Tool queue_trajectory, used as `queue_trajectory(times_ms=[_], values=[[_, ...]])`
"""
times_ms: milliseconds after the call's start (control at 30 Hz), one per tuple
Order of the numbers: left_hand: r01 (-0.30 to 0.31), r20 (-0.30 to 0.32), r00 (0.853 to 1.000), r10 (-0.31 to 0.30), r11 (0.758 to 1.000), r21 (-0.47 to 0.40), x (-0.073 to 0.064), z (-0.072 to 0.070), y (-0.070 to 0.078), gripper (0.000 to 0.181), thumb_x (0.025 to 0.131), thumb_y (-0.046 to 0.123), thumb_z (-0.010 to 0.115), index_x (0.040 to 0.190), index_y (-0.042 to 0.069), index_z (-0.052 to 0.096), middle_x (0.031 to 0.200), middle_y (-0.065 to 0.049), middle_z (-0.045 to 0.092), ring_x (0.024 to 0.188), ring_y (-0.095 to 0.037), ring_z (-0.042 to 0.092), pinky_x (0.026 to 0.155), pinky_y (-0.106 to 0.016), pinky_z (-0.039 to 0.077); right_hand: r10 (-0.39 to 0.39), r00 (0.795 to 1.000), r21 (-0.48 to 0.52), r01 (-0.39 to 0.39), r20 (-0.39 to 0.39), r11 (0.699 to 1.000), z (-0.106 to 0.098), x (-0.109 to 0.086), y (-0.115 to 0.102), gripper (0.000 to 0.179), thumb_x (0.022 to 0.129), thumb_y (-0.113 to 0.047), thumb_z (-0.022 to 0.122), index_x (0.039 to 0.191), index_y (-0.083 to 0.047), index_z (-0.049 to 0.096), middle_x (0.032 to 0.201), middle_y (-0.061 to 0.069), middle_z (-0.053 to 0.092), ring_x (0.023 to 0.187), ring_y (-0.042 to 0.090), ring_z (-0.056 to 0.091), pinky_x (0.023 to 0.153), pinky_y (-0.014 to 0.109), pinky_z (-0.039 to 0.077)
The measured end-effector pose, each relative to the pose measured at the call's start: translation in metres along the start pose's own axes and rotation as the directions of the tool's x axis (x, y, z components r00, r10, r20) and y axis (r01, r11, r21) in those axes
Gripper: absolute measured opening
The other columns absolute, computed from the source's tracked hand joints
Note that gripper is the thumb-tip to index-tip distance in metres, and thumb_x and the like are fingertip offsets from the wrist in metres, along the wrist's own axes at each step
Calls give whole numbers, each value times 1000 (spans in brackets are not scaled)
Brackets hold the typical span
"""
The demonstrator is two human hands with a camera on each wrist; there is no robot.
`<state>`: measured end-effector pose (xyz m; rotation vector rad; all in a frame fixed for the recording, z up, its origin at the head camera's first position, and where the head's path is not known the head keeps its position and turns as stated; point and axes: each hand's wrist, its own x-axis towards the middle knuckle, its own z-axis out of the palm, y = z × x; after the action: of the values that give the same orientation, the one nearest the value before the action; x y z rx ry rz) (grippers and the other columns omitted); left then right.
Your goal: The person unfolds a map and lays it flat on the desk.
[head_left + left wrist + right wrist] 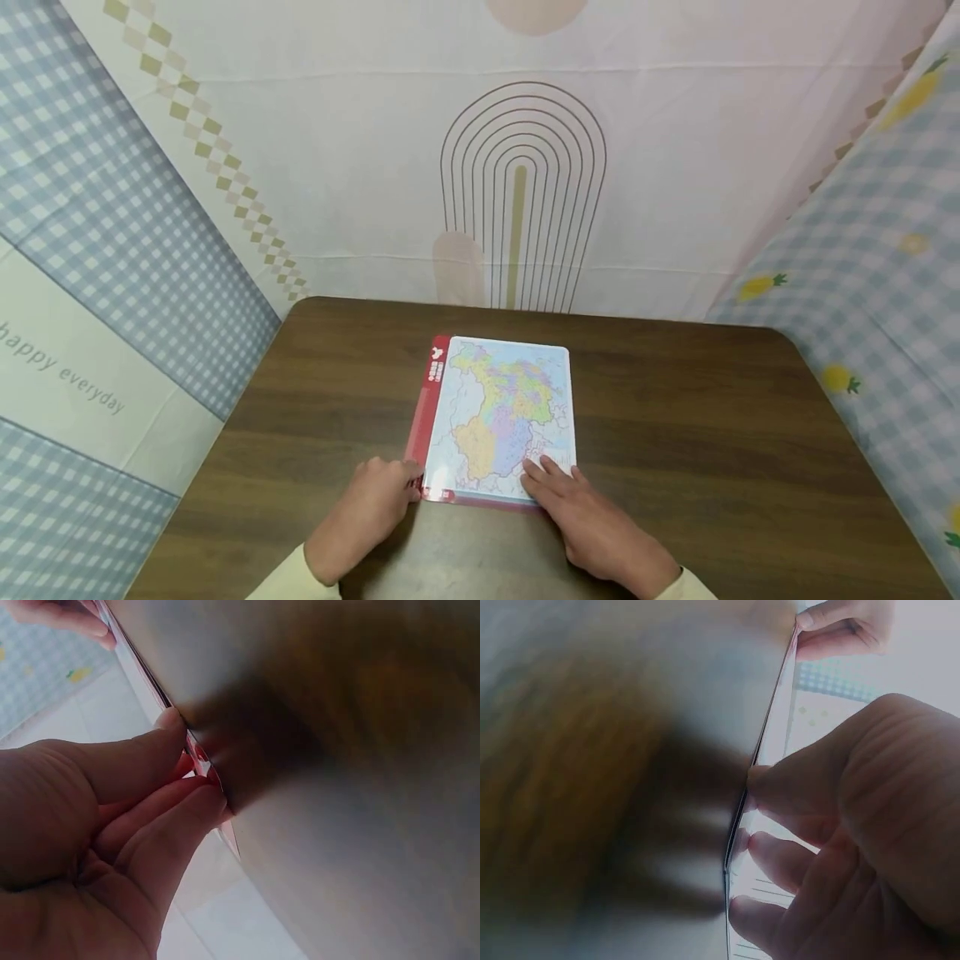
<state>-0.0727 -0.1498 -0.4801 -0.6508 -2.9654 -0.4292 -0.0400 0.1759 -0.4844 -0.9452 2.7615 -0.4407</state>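
Observation:
A flat map sheet (517,408) with a red border strip on its left lies on the brown table, its colored regions facing up. The left hand (378,496) is at the sheet's near left corner. In the left wrist view, the thumb and curled fingers of the left hand (112,802) pinch the red edge (204,761). The right hand (588,517) rests on the near right part of the map with its fingers spread. In the right wrist view, fingertips of the right hand (847,825) touch the sheet's glossy surface (780,712).
The brown wooden table (675,433) extends on both sides of the sheet. Behind it hangs a pale cloth (360,183) with an arch pattern. Blue checked cloths flank the table on the left (112,167) and right (862,317).

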Motion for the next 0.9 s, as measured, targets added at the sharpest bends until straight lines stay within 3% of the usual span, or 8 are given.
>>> queue_trajectory(times_ms=[167,333,433,600,900], values=[[62,1,998,-62,998,-12,-2,2,4,18,78,13,92,85,16,75,76,-1,76,59,-15,59,56,-35,46,-9,1000,-25,8,-11,1000,1,-1,2,76,89,18,64,158,-10,50,168,8,44,155,34,41,116,62,41],[147,66,988,-143,986,-74,0,-1,5,33,79,12,92,109,12,79,94,-9,80,70,-16,63,63,-37,53,-9,999,-44,7,-31,999,1,0,2,70,91,15,63,155,-10,53,166,7,47,153,33,44,115,61,43],[151,89,986,-143,984,-95,2,-1,3,41,79,11,92,117,11,79,105,-9,81,75,-14,62,67,-35,54,-9,999,-50,7,-41,999,2,0,1,63,96,10,62,155,-10,54,165,8,48,153,32,45,114,60,44],[140,116,985,-127,983,-118,2,1,1,41,80,9,92,118,12,79,110,-5,80,74,-13,58,67,-30,50,-18,998,-58,14,-68,998,4,4,-1,52,104,-6,62,155,-9,54,164,9,49,152,30,47,115,56,46],[145,133,983,-126,979,-144,2,1,0,43,83,10,90,124,13,78,117,-5,79,77,-13,59,69,-30,51,-5,996,-77,-1,-86,997,2,29,-19,54,103,-18,68,153,-5,54,163,14,49,151,30,48,116,52,46]])
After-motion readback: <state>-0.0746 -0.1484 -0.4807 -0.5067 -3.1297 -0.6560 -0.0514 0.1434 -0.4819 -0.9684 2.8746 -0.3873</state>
